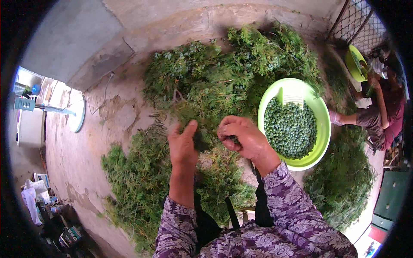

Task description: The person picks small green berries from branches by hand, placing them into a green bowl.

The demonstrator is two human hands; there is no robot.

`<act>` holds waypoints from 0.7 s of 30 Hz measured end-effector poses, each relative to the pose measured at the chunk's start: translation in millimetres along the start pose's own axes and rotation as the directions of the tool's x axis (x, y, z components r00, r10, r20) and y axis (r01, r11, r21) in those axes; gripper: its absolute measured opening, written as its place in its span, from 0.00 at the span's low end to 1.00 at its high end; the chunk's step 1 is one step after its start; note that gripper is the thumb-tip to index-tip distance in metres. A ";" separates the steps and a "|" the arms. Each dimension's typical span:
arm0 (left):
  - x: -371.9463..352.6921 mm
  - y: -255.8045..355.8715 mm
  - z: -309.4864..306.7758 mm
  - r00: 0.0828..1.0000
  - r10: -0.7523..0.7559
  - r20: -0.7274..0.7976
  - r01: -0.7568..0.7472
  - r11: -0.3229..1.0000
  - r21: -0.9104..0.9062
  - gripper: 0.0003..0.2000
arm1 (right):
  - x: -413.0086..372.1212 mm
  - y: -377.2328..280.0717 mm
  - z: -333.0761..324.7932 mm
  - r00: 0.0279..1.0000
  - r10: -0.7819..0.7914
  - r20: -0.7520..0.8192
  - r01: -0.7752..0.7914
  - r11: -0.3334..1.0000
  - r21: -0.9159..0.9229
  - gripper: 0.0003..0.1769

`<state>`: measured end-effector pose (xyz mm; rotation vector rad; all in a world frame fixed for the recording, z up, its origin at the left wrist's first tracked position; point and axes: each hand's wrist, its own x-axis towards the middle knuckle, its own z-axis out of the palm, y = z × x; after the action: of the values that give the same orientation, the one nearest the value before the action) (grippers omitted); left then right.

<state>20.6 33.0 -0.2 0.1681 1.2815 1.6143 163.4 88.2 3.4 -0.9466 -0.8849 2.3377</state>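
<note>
Head view:
1. Feathery green sprigs [133, 180], yellowish in places, lie heaped on the floor [73, 163], some near its wall-side edge.
2. Left hand [183, 144]: thumb raised, fingers blurred; cannot tell whether they grip.
3. Right hand [245, 135]: fingers curled toward thumb; any pinch is unclear.
4. Round blue-green berries [288, 133] fill the lime basin [323, 124] to its near rim.

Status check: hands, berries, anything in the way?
Left hand on a blurred sprig. Right hand curled, contents unclear. Berries in basin, just right of right hand. No obstruction visible between them.
</note>
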 end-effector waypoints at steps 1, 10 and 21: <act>-1.2 5.9 -0.1 0.997 0.008 -0.081 -0.008 1.000 0.006 0.12 | -3.3 -2.1 -1.0 1.000 -0.004 0.002 0.004 0.992 0.127 0.04; 2.5 1.2 -9.6 0.990 0.031 0.135 -0.040 0.997 0.064 0.14 | 7.7 -4.2 -6.5 0.992 -0.037 -0.118 0.099 0.810 0.578 0.18; -16.3 -19.2 20.1 0.989 -0.012 0.149 -0.016 0.983 0.185 0.20 | 8.4 -0.4 8.5 0.981 -0.069 -0.182 0.156 0.839 0.522 0.36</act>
<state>52.9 31.8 0.5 0.3990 1.3136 1.4532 151.7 90.3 4.8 -0.7926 -0.1864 2.1874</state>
